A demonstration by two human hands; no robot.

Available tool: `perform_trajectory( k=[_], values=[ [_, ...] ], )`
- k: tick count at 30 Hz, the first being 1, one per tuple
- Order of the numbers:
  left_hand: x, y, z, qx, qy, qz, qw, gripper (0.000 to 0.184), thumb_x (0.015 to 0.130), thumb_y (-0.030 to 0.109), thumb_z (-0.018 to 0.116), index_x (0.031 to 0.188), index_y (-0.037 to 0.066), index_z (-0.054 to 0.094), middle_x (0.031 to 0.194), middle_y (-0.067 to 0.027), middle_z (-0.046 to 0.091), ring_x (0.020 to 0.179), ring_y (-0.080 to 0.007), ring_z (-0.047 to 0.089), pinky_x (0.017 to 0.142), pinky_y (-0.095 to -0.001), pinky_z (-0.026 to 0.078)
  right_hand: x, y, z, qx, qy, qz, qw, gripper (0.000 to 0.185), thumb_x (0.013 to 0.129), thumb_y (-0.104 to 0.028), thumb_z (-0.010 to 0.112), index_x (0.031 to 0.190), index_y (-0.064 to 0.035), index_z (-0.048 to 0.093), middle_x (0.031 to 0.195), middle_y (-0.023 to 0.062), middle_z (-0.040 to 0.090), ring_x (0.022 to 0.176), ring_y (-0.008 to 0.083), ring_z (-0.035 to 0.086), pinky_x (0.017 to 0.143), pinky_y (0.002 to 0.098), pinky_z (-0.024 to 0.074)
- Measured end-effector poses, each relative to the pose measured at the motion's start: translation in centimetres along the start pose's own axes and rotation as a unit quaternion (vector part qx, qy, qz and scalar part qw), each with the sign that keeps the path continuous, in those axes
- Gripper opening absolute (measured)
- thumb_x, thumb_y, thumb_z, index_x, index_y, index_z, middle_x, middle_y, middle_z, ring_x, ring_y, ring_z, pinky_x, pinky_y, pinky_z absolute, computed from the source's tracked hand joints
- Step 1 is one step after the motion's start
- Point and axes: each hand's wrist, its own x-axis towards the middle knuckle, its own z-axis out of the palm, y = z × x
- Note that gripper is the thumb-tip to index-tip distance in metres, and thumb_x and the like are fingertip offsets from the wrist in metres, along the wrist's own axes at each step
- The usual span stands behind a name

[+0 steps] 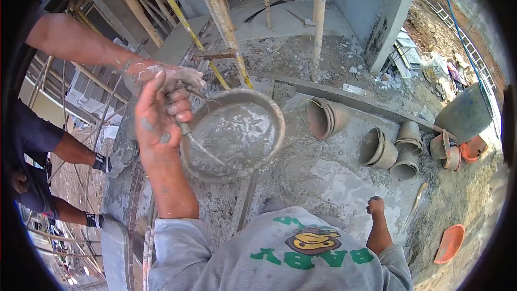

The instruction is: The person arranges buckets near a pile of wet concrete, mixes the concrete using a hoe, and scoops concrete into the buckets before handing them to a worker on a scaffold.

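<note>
The bucket [279, 126] is probably weighing heavily, its wall staying stiff while the wet grey mix [245, 124] inside is likely behaving as a soft, shifting load. The handle [184, 129] is offering the best hold at its grip; smears may be making it slippery. The left hand [161, 110] is curling around it, near a co-worker's hand [172, 75]. The right hand [375, 205] is curling loosely; whether it is holding anything, I cannot tell. The bucket is standing or hanging ahead, slightly left, showing a round, crusted rim.
</note>
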Motion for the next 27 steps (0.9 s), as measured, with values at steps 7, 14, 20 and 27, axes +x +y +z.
perform_trajectory(
  k=[7, 14, 20, 27],
  values=[
    [5.2, 13.5, -9.4, 0.157, 0.055, 0.16, 0.973, 0.022, 0.092, 0.023, 0.05, 0.105, 0.005, 0.054, 0.079, -0.0045, 0.044, 0.058, -0.0082, 0.037, 0.043, -0.0189, 0.028, -0.4, 6.2, -3.8, -0.122, 0.055, -0.083, 0.987, 0.023, 0.072, -0.01, 0.058, 0.092, -0.0006, 0.064, 0.075, 0.0128, 0.065, 0.063, 0.0206, 0.065, 0.052, 0.0339, 0.0534],
    [2.3, 17.9, -16.1, 0.382, 0.258, 0.307, 0.833, 0.033, 0.092, 0.031, 0.048, 0.112, 0.006, 0.057, 0.087, -0.0052, 0.053, 0.068, -0.0129, 0.045, 0.056, -0.0233, 0.034, 0.4, 12.7, -7.4, -0.19, 0.006, 0.036, 0.981, 0.02, 0.074, -0.006, 0.049, 0.088, 0.0003, 0.062, 0.074, 0.0148, 0.063, 0.06, 0.0249, 0.065, 0.049, 0.0343, 0.0535],
    [2.9, 10.4, -8.5, 0.611, 0.379, 0.47, 0.512, 0.041, 0.091, 0.039, 0.048, 0.111, 0.004, 0.06, 0.09, -0.0082, 0.061, 0.077, -0.0173, 0.053, 0.066, -0.0286, 0.041, 5.7, 14.9, -1.3, -0.091, 0.046, 0.039, 0.994, 0.025, 0.073, -0.012, 0.052, 0.093, -0.0022, 0.065, 0.073, 0.0133, 0.066, 0.061, 0.0209, 0.066, 0.053, 0.0344, 0.0539],
    [12.3, -37.2, -9.4, 0.711, -0.047, 0.094, 0.695, 0.039, 0.086, 0.02, 0.06, 0.117, -0.003, 0.055, 0.114, -0.0208, 0.058, 0.106, -0.0304, 0.055, 0.092, -0.0364, 0.04, 17.7, 12.6, 11.0, -0.075, -0.025, 0.024, 0.997, 0.057, 0.073, -0.035, 0.057, 0.119, -0.0009, 0.054, 0.109, 0.0249, 0.06, 0.106, 0.0379, 0.055, 0.093, 0.0406, 0.0422]
  ],
)
